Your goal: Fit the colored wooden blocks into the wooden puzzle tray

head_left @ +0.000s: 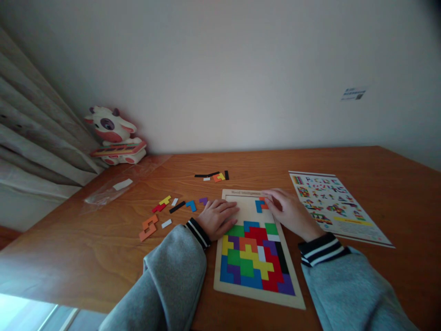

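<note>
A wooden puzzle board (260, 298) lies on the table, its lower part filled with coloured block pieces. In its bare upper part a blue piece (258, 206) sits against an orange piece (264, 205) near the right rim. My right hand (287, 211) reaches over that rim, its thumb and fingers at the orange piece, partly covering it. Flat over the board's left edge, beside the green piece (236, 231), rests my left hand (217, 218) with its fingers stretched out and nothing visible in it.
Loose pieces lie left of the board, among them an orange one (148, 232) and a black bar (177, 207). More pieces (217, 177) are behind it. A printed sheet (336, 202) lies right. A cow toy (115, 133) and clear plastic bag (106, 191) are at the left.
</note>
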The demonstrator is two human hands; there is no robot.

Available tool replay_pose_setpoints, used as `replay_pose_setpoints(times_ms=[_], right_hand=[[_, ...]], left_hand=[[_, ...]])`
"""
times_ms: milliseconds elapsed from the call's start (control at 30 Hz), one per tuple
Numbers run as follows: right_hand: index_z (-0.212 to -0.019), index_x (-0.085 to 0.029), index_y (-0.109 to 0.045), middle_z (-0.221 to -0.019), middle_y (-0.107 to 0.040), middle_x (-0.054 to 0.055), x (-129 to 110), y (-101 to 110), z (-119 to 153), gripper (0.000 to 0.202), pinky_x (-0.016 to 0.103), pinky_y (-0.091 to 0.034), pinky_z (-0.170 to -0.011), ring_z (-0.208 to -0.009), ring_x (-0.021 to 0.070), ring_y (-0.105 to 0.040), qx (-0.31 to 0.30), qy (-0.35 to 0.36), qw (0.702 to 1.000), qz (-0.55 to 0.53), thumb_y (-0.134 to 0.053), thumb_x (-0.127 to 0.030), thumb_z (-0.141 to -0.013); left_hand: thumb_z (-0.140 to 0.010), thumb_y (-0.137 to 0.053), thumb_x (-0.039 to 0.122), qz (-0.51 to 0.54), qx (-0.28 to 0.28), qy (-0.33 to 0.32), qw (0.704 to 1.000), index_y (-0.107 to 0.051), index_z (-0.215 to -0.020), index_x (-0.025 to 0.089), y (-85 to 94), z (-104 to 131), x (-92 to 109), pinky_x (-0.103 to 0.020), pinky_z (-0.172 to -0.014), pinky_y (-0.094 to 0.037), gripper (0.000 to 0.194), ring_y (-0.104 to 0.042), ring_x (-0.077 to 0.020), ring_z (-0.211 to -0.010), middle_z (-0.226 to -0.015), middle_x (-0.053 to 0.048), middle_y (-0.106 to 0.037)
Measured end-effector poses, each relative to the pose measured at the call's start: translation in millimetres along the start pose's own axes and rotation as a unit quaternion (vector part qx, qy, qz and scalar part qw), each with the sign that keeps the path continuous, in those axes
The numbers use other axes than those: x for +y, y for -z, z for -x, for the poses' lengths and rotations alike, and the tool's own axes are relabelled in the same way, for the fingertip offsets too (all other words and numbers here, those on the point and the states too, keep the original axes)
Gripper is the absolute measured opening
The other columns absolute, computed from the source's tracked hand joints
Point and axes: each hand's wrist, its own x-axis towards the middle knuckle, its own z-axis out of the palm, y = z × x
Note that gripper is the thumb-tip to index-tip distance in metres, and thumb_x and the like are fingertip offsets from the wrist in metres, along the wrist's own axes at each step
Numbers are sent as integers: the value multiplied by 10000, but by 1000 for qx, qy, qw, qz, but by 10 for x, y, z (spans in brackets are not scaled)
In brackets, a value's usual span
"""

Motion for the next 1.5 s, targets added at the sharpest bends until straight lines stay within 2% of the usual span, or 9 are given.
replay_pose_setpoints(times_ms=[333, 567, 733, 833, 1000, 1100, 1200, 1367, 1500], right_hand=[[-1084, -179, -639, -1067, -635, 120, -38, -275, 16, 381, 435, -488, -921, -1010, 272, -610, 60, -88, 994, -7, -570, -496, -884], [-1082, -188, -656, -1055, -627, 115, 10, -342, 31, 359, 448, -475, -905, -1020, 291, -595, 47, -73, 995, 44, -596, -457, -851], [-1039, -191, -668, -1045, -648, 116, 23, -356, 29, 340, 462, -474, -913, -1002, 283, -604, 58, -86, 994, 20, -532, -466, -891], [-1008, -197, -661, -1023, -661, 111, 31, -371, 17, 336, 459, -483, -900, -975, 274, -611, 65, -102, 993, 0, -498, -477, -916], [-987, -213, -656, -1000, -665, 102, 42, -390, 17, 309, 445, -496, -870, -945, 269, -619, 70, -102, 992, -7, -505, -474, -920], [-981, -211, -656, -1004, -658, 105, 24, -373, 24, 317, 441, -494, -876, -955, 267, -618, 70, -105, 992, -15, -477, -467, -935], [-973, -213, -654, -1006, -657, 101, -12, -347, 23, 310, 440, -492, -876, -959, 261, -618, 69, -107, 992, -26, -459, -453, -945], [-962, -217, -655, -977, -669, 103, -16, -342, 6, 295, 454, -505, -858, -936, 264, -624, 71, -97, 992, -40, -479, -453, -935], [-944, -223, -656, -974, -673, 105, 11, -338, -3, 305, 458, -513, -847, -923, 266, -633, 73, -101, 991, -54, -483, -474, -924]], left_hand=[[-991, -399, 423, 2, -7, 7, 1000, -538, -1329, 225, 19, -2, 27, -478, -991, -408, 417, -504, -267, -1214, -1368, -84, -578], [-977, -423, 425, 7, 1, 15, 1000, -570, -1295, 228, 7, -6, 32, -469, -974, -412, 401, -512, -272, -1197, -1361, -80, -586], [-972, -434, 425, 11, 10, 11, 1000, -580, -1277, 228, 13, 8, 61, -454, -981, -413, 392, -520, -262, -1187, -1350, -74, -594], [-966, -454, 417, 11, 42, 28, 999, -613, -1217, 235, 33, -12, 57, -452, -984, -410, 348, -516, -258, -1192, -1354, -72, -585], [-982, -422, 304, -25, 148, 164, 975, -643, -1137, 220, 32, -155, -196, -457, -988, -424, 282, -517, -242, -1186, -1332, -73, -585], [-932, -486, 252, -53, 130, 204, 969, -632, -1164, 188, -3, -262, -427, -466, -1018, -427, 281, -492, -256, -1226, -1368, -89, -557], [-897, -515, 235, -54, 119, 199, 971, -623, -1194, 191, -46, -358, -582, -502, -1038, -415, 319, -459, -275, -1276, -1404, -92, -532], [-935, -457, 298, -83, 72, 172, 979, -561, -1317, 264, -109, -513, -676, -607, -1084, -316, 397, -367, -317, -1368, -1491, -68, -442], [-951, -448, 364, -96, 63, 187, 976, -555, -1327, 300, -142, -576, -694, -608, -1084, -320, 396, -401, -326, -1342, -1450, -53, -490]])
